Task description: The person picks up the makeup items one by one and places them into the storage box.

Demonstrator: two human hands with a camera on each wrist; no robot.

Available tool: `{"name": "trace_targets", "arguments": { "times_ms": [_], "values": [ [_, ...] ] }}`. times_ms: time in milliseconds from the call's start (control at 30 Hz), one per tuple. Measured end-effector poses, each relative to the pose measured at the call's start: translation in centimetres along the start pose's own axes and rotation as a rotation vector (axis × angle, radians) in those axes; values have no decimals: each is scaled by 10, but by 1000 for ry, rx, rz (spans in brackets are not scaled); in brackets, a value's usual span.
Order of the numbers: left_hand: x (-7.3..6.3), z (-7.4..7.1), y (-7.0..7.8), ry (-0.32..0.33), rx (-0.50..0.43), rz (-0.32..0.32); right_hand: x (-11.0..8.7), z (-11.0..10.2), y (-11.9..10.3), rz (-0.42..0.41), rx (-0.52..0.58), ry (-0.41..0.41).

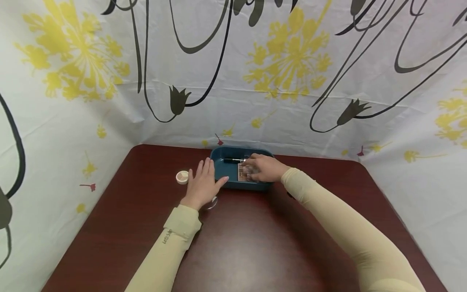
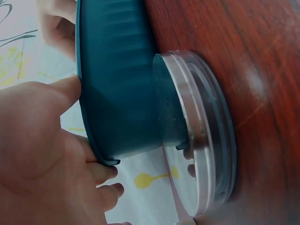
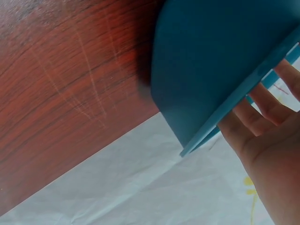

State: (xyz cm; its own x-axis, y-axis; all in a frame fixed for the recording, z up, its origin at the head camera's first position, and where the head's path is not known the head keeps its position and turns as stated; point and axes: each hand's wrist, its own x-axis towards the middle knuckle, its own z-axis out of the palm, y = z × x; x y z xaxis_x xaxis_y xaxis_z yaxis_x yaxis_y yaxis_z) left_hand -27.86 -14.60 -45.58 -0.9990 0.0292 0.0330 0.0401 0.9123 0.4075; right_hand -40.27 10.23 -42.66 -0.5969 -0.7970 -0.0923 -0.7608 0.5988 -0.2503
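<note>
A blue tray [image 1: 227,172] stands at the back of the table. Inside it lie a makeup palette [image 1: 241,172] with small square pans and a dark slim tube [image 1: 232,160]. My right hand [image 1: 268,167] reaches over the tray's right side, its fingers bent down at the palette; the rim hides the fingertips in the right wrist view, and I cannot tell whether they grip it. With fingers straight and spread, my left hand [image 1: 202,184] is at the tray's left front corner, thumb at the rim. A round clear case with a mirror [image 2: 180,136] stands on edge near that wrist.
Left of my left hand, a small round white container [image 1: 182,177] with a pale centre sits on the dark red wooden table [image 1: 240,247]. A patterned cloth [image 1: 226,117] hangs behind the table's back edge and along both sides.
</note>
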Motion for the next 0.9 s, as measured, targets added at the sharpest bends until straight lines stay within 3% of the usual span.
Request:
{"name": "trace_targets", "arguments": {
  "times_ms": [200, 900],
  "values": [
    [1, -1, 0, -6, -20, 4, -1, 0, 1, -22, 28, 46],
    [1, -11, 1, -28, -42, 10, -13, -22, -5, 37, 94, 156]
  ]
}}
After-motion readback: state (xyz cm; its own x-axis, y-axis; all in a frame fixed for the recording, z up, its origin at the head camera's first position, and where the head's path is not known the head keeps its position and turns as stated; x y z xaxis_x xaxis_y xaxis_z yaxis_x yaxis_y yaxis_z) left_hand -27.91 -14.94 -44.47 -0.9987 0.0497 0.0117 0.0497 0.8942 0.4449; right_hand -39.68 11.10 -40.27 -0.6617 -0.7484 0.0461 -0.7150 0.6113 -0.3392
